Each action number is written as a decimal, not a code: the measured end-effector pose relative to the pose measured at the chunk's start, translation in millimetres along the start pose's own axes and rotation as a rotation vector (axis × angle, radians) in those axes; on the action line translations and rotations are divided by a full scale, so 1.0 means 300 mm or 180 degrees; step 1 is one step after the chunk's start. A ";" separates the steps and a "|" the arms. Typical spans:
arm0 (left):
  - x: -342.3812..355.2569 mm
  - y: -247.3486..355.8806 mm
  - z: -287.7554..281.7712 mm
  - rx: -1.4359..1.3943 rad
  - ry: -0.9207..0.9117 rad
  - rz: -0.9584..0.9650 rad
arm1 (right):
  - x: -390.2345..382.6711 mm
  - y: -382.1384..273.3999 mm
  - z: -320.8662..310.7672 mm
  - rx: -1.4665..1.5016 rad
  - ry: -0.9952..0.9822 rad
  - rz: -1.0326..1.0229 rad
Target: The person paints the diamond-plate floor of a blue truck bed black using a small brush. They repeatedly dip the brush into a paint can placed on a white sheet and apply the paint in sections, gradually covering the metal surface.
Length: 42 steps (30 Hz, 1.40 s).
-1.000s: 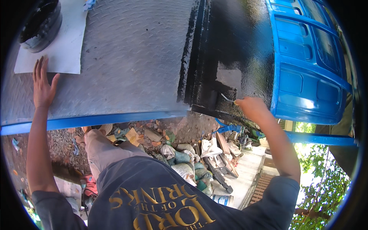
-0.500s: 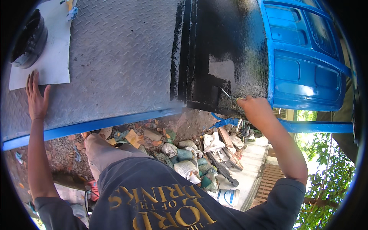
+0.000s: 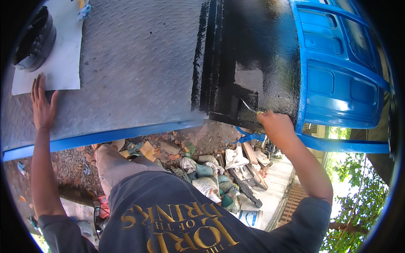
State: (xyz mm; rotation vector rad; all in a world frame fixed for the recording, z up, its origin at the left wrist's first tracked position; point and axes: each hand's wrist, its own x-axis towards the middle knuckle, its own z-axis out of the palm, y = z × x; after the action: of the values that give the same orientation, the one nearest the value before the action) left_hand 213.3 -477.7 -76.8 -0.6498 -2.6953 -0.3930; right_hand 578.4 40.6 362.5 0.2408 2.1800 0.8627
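Note:
My left hand lies spread on the grey diamond-plate bed, fingertips over the lower edge of a white sheet. On that sheet stands a round dark container smeared with black paint. My right hand grips the yellowish handle of a paint roller, whose black head rests on the wet black-painted panel. An unpainted grey patch shows just above the roller. A broad black band runs along the bed's joint with this panel.
A glossy blue cab panel stands at the right and a blue rail edges the bed. Below lie leaf-strewn ground, several sacks, boards and a bucket. Foliage hangs at lower right; a crumpled rag is at top left.
The view has shifted slightly. The roller has moved a little within the black panel beside the grey patch, still in my right hand. My left hand keeps its place on the sheet's edge.

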 end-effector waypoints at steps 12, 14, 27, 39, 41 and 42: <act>0.002 0.025 -0.017 -0.0164 -0.0033 -0.0102 | 0.294 -0.194 0.206 -0.0092 0.0104 -0.0219; 0.002 0.025 -0.015 -0.0145 -0.0036 -0.0109 | 0.306 -0.205 0.196 -0.0195 0.0092 -0.0205; 0.012 0.030 -0.028 -0.0316 -0.0004 -0.0030 | 0.243 -0.144 0.165 -0.0049 -0.0007 -0.0216; 0.004 0.033 -0.037 -0.0228 -0.0045 -0.0098 | 0.290 -0.157 0.162 0.0213 0.0044 -0.0388; 0.007 0.043 -0.040 -0.0270 -0.0067 -0.0118 | 0.307 -0.159 0.196 0.0229 -0.0016 -0.0337; 0.009 0.045 -0.041 -0.0292 -0.0078 -0.0125 | 0.311 -0.159 0.213 0.0239 -0.0047 -0.0310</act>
State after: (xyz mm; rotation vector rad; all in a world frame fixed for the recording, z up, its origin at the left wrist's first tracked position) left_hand 220.9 -469.2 -62.2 -0.6317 -2.7300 -0.5246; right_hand 564.4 76.1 245.8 0.1757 2.1935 0.7239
